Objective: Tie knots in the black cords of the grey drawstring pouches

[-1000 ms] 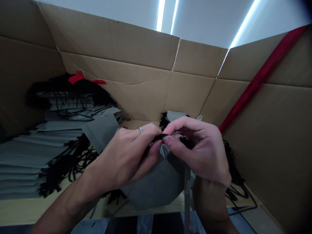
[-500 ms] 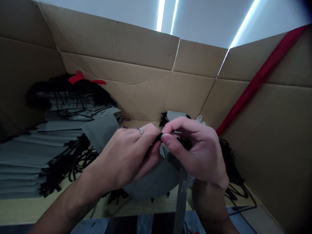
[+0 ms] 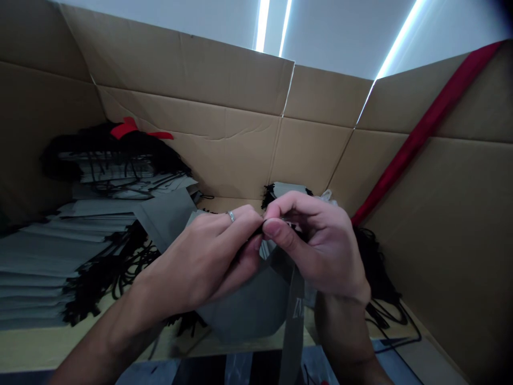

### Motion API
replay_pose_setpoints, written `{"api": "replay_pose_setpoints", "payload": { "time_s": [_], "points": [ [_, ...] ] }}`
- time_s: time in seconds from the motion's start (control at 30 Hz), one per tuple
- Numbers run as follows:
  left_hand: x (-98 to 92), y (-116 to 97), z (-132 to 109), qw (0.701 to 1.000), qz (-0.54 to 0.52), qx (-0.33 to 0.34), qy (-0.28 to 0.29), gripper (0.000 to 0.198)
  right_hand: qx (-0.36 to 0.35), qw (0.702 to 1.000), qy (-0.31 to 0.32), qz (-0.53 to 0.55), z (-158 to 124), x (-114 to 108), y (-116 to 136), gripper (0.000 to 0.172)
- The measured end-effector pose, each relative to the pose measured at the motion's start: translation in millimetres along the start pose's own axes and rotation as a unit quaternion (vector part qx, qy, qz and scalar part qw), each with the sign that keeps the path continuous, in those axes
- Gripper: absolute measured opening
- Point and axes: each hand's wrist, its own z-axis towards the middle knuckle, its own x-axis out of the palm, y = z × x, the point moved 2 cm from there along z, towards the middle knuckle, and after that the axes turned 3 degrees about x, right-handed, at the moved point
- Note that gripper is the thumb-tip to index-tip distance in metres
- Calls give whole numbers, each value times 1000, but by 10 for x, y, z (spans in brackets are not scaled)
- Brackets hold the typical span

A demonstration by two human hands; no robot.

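Note:
My left hand point(image 3: 212, 251), with a ring on one finger, is closed in a pinch, its fingertips meeting those of my right hand point(image 3: 316, 240). Between them shows a small dark piece that looks like black cord, mostly hidden by the fingers. The right thumb and forefinger press on its other side. Directly below the hands is a grey paper bag point(image 3: 248, 305), its upper part covered by them. A grey ribbon point(image 3: 294, 326) with pale lettering hangs down from under the right hand, past the table edge.
Stacked grey bags point(image 3: 40, 256) with black cords fill the left. A black cord bundle point(image 3: 124, 139) with a red strip lies on another stack. More black cords point(image 3: 380, 272) lie right. Cardboard walls point(image 3: 224, 128) enclose the table point(image 3: 24, 347); a red band point(image 3: 425, 133) crosses the right one.
Both hands stay pinched together and have shifted very slightly left. The lower end of the ribbon has swung a little to the left, and less of the dark piece shows between the fingertips.

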Motion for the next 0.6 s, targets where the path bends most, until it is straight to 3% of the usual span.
{"api": "replay_pose_setpoints", "payload": {
  "time_s": [0.27,0.43,0.6],
  "points": [
    [-50,34,31,994,-103,-20,5,18,24,998,19,48,22,44,-11,21],
    [-68,128,20,978,-187,-91,16,6,39,998,-35,26,23,4,-21,23],
    [-100,193,23,965,-242,-100,6,17,38,997,-70,-6,37,-28,-38,26]
  ]
}}
